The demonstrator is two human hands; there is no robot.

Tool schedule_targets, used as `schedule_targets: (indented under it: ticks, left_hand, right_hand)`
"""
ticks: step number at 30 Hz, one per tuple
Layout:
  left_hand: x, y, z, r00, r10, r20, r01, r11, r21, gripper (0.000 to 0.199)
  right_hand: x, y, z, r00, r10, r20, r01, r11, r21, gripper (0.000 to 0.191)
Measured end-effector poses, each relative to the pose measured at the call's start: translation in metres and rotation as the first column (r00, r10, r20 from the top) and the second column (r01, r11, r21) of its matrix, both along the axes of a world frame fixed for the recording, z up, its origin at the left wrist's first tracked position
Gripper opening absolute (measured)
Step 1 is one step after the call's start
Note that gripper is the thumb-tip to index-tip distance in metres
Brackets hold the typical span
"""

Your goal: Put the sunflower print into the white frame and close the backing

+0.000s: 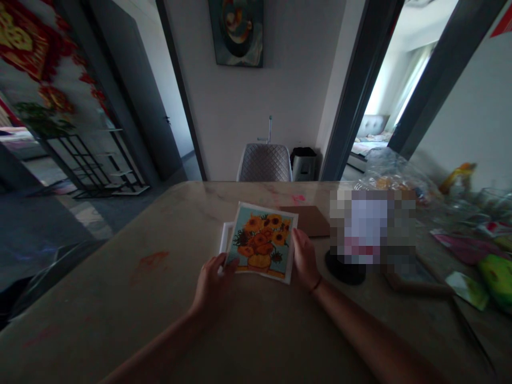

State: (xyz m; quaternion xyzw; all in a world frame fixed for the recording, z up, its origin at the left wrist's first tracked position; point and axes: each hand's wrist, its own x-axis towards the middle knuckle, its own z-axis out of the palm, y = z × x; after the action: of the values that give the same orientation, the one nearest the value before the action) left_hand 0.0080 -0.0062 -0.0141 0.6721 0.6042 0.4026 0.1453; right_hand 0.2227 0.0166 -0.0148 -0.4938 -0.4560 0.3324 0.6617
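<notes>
A sunflower picture [262, 242] with a white border is held up, slightly tilted, above the table. My left hand [214, 277] grips its lower left corner, thumb over the front. On the opposite side, my right hand [306, 258] is closed on the right edge. Behind the picture's left side shows part of a white frame-like item [224, 238]; whether my left hand touches it I cannot tell. A flat brown board [310, 221] lies on the table just behind my right hand.
The marble-patterned table [168, 309] carries orange and pink stains. At the right are a blurred-out item [368, 224] on a black round base [344, 269], a dark-framed panel [418, 277], plastic bags [396, 170] and green packaging [498, 277]. A quilted chair [265, 162] stands across the table.
</notes>
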Motion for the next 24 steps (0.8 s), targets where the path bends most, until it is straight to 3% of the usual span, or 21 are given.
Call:
schedule_targets:
  ticks: [5, 10, 16, 24]
  left_hand:
    - [-0.002, 0.0, 0.001, 0.999, 0.032, 0.006, -0.032, 0.999, 0.023, 0.031]
    - [-0.003, 0.003, -0.001, 1.0, 0.012, -0.02, -0.011, 0.998, 0.054, 0.03]
    - [-0.008, 0.009, -0.01, 0.999, -0.029, -0.036, 0.034, 0.987, 0.158, 0.02]
    - [-0.008, 0.012, -0.019, 0.994, 0.057, 0.093, -0.055, 0.998, -0.03, 0.02]
  right_hand:
    - [-0.004, -0.001, -0.006, 0.987, 0.162, 0.002, -0.161, 0.984, -0.07, 0.025]
    - [-0.002, 0.001, -0.01, 0.993, 0.06, 0.106, -0.054, 0.997, -0.059, 0.029]
    - [-0.001, 0.002, -0.011, 0.991, 0.031, 0.129, -0.019, 0.995, -0.098, 0.036]
    - [-0.004, 0.003, -0.018, 0.991, 0.043, 0.13, -0.029, 0.993, -0.112, 0.042]
